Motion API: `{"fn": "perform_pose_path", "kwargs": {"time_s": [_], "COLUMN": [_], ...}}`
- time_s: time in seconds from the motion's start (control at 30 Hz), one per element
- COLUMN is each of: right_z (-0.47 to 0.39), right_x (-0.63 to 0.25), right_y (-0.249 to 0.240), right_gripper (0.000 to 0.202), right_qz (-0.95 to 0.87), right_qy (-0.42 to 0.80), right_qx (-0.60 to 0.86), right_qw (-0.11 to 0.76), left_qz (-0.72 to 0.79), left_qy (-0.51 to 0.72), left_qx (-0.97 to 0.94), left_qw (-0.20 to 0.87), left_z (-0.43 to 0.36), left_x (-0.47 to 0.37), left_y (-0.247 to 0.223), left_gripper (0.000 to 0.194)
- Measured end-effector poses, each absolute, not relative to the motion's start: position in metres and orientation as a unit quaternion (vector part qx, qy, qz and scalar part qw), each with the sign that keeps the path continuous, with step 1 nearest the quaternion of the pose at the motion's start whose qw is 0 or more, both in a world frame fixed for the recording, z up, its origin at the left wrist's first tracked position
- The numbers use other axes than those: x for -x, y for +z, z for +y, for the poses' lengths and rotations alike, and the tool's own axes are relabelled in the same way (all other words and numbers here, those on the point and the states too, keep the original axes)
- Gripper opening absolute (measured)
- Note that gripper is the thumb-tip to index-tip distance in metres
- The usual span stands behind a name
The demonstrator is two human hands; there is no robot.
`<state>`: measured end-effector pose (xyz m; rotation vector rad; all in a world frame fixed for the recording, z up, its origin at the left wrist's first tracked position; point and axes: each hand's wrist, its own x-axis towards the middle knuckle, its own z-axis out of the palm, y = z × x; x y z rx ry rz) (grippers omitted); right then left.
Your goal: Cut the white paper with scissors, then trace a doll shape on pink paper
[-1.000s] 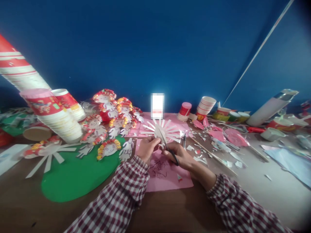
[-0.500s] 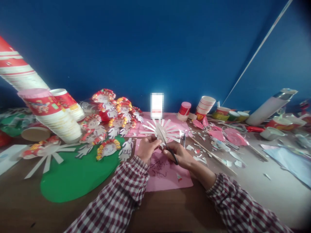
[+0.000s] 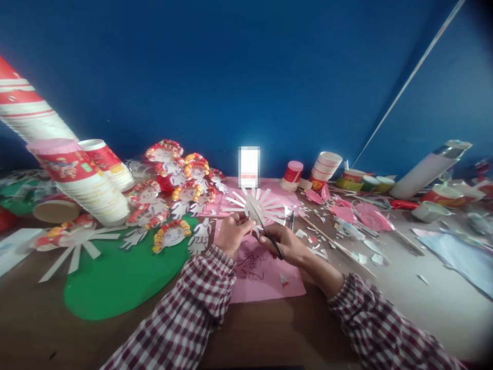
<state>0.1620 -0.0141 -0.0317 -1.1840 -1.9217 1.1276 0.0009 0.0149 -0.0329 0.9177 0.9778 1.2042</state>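
Observation:
My left hand point(image 3: 232, 235) is closed on the near edge of a white paper cutout point(image 3: 269, 204) whose narrow strips fan out like rays. In my right hand point(image 3: 285, 244) is a pair of scissors point(image 3: 275, 246) with dark handles, its blades reaching up and left across the middle of the cutout. Whether the blades are apart is too blurred to tell. Below both hands lies a pink sheet point(image 3: 269, 288) with dark pen lines on it. A pen point(image 3: 291, 220) lies just right of the cutout.
Stacked paper cups point(image 3: 92, 190) lean at left beside paper dolls point(image 3: 171, 237) and a green oval sheet point(image 3: 123, 288). To the right are paper scraps point(image 3: 362, 258), a thin stick point(image 3: 335, 244), pink paper pieces point(image 3: 372, 217) and cups point(image 3: 325, 169). A blue wall point(image 3: 246, 77) stands behind.
The right hand and the scissors have shifted very slightly. The left hand keeps its hold on the paper cutout, and everything else looks the same.

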Motion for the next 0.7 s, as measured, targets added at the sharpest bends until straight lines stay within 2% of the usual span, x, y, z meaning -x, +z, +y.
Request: {"fn": "perform_pose_path", "kwargs": {"time_s": [0.33, 0.7], "right_z": [-0.0153, -0.0155], "right_x": [-0.1596, -0.1599], "right_y": [-0.0313, -0.0318], "right_gripper": [0.035, 0.034], "right_qz": [-0.706, -0.729], "right_qy": [0.444, 0.402], "right_qx": [0.452, 0.460], "right_qw": [0.316, 0.309], "left_qz": [0.435, 0.418], "left_qy": [0.513, 0.527], "left_qx": [-0.394, -0.389], "left_qw": [0.626, 0.629], "left_z": [0.0131, 0.0138], "left_x": [-0.0022, -0.0029], "left_y": [-0.0293, -0.0321], "left_gripper": [0.011, 0.021]}}
